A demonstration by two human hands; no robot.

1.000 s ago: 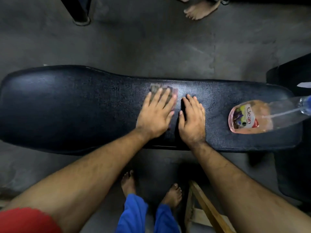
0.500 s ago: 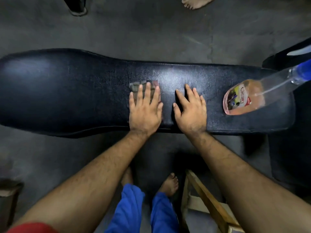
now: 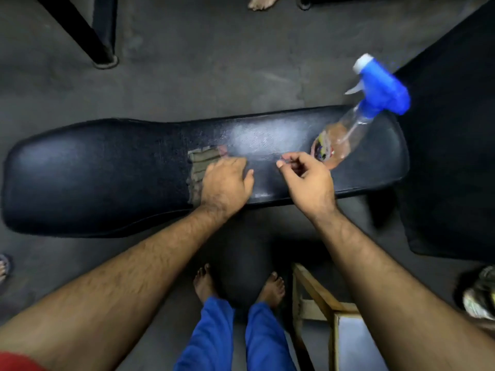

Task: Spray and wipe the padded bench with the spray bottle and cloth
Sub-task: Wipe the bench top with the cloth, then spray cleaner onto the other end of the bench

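Head view looks straight down on a black padded bench point(image 3: 88, 172) lying lengthwise across a grey concrete floor. Starting at the left, that broad end looks dull and, I'd judge, not yet wiped. Near the middle the left hand point(image 3: 227, 183) lies flat with fingers spread, pressing a folded brownish cloth point(image 3: 202, 163) onto the pad. Just right of it a pale, wet-looking patch shines on the vinyl. The right hand point(image 3: 308, 180) hovers above the bench, fingers loosely curled, gripping nothing that I can see. Beyond it stands the spray bottle point(image 3: 345, 137), clear with a blue trigger head, on the bench's right end. Wiping is the step in hand; next, I reckon, the cloth needs sweeping leftward over the unwiped stretch, perhaps after more spray.
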